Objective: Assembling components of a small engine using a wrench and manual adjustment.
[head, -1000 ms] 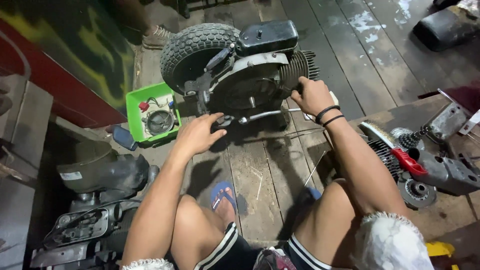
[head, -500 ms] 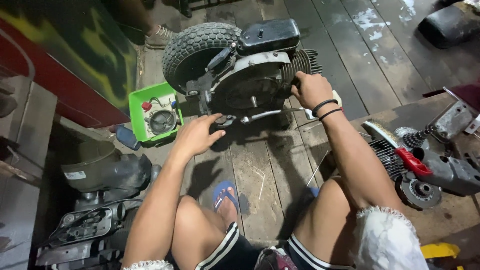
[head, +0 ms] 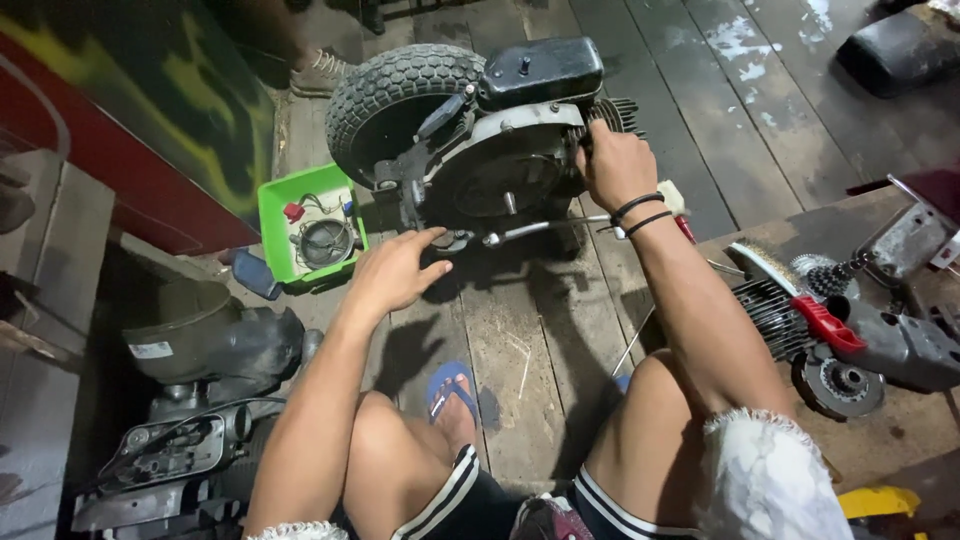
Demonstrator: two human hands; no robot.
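Scooter engine [head: 490, 150] with its rear wheel [head: 385, 95] attached lies on the dark wooden plank floor [head: 700, 130], straight ahead of the seated person, just past both hands. Black cover box [head: 540, 70] sits on top of it.

Right hand [head: 612, 165] is on the engine's right end, fingers curled against the casing by the finned cylinder [head: 615, 112]; grip is partly hidden, so what exactly it clamps cannot be told. Two black bands [head: 640, 212] on that wrist.

Left hand [head: 392, 272] hovers low at the engine's near side, fingers loosely spread, holding nothing; index tip is just at the small fitting where the chrome lever [head: 535, 230] meets the casing. Contact cannot be confirmed.

Green plastic tray [head: 272, 205] with small parts sits left of the wheel, near the left hand. Wire brush with red handle [head: 800, 300] and a clutch-like disc [head: 838, 382] lie well to the right on a board. Blue flip-flop [head: 450, 392] shows between the knees.
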